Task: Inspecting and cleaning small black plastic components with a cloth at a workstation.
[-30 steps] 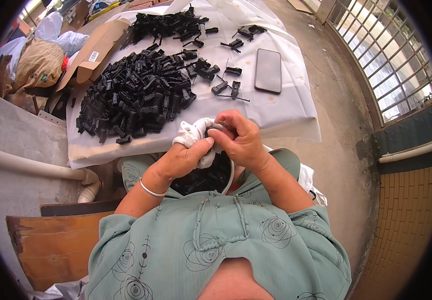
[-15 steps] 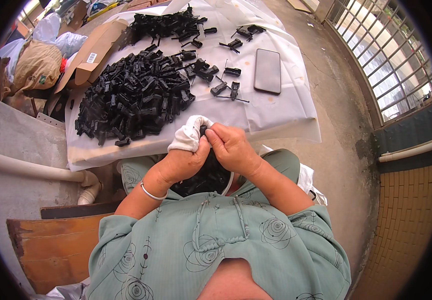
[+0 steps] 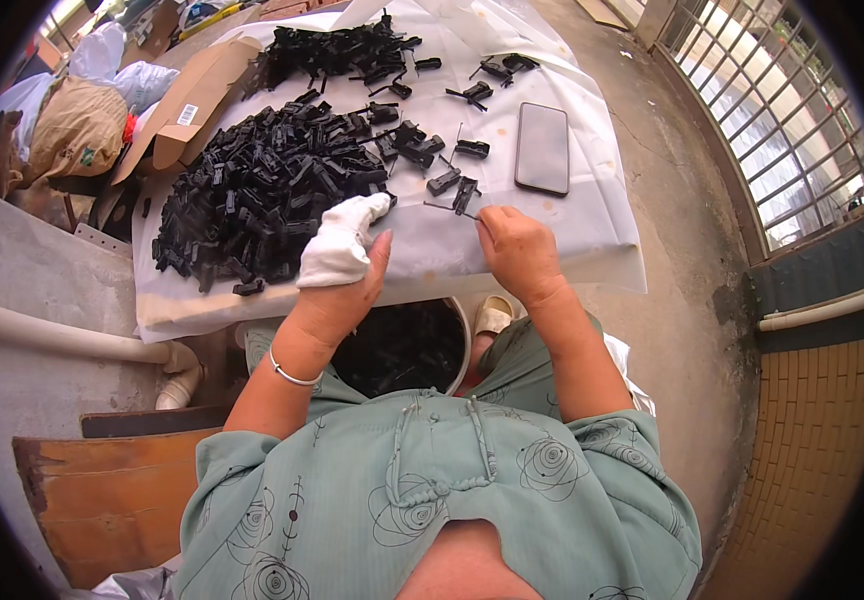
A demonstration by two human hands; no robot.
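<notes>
My left hand [image 3: 342, 250] has a white cloth covering over its fingers, and its thumb is bare. The fingers stretch out at the right edge of a large pile of small black plastic parts [image 3: 262, 180], thumb apart from them. Nothing shows in its grip. My right hand [image 3: 520, 252] is closed in a pinch at the near end of a thin rod on a black plastic part [image 3: 466, 192], which lies on the sheet-covered table [image 3: 552, 235]. Below my hands, between my knees, a round bucket [image 3: 468, 345] holds more black parts.
Several loose black parts [image 3: 472, 149] lie between the pile and a dark phone [image 3: 542, 148]. A second heap [image 3: 337, 50] sits farther back. An open cardboard box [image 3: 197, 100] borders the pile on the left. A barred window [image 3: 772, 110] stands at right.
My hands have parted from above the bucket. The left has moved forward to the pile; the right has reached forward and right to a loose part. The piece between them has left view.
</notes>
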